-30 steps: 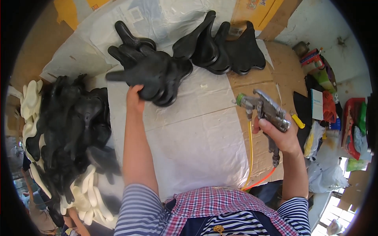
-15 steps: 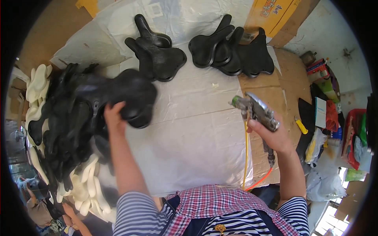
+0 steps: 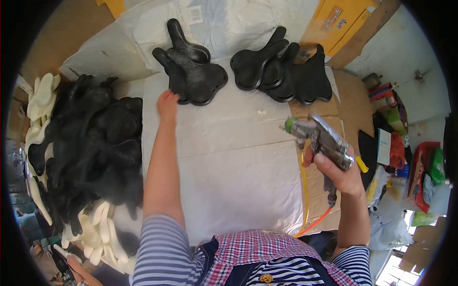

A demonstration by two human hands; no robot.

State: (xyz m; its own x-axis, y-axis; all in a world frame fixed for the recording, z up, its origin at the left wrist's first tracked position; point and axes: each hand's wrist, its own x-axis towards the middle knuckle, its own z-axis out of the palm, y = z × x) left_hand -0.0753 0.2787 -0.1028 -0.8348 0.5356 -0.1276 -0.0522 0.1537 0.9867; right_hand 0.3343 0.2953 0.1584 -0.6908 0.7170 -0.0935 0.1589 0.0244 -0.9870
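Observation:
My left hand (image 3: 168, 105) reaches forward over the white plastic sheet (image 3: 238, 181), fingers apart, its tips at the near edge of a small stack of black bicycle saddle covers (image 3: 193, 71). It holds nothing. My right hand (image 3: 341, 174) is shut on the grip of a metal spray gun (image 3: 322, 138), raised over the right side of the table with its green-capped nozzle pointing left. A yellow hose (image 3: 304, 190) and an orange hose (image 3: 318, 219) hang down from the gun.
A second group of black saddle covers (image 3: 281, 71) lies at the back right. A big heap of black covers (image 3: 95, 148) fills the left side, with white foam saddle shapes (image 3: 98, 231) beneath. A yellow carton (image 3: 334, 24) and coloured clutter (image 3: 405, 157) stand right. Another person's hand (image 3: 78, 272) shows at the lower left.
Half a second ago my left hand carried a black cover toward the left heap. That cover is gone from the hand, which has returned to the small stack. The spray gun stays raised.

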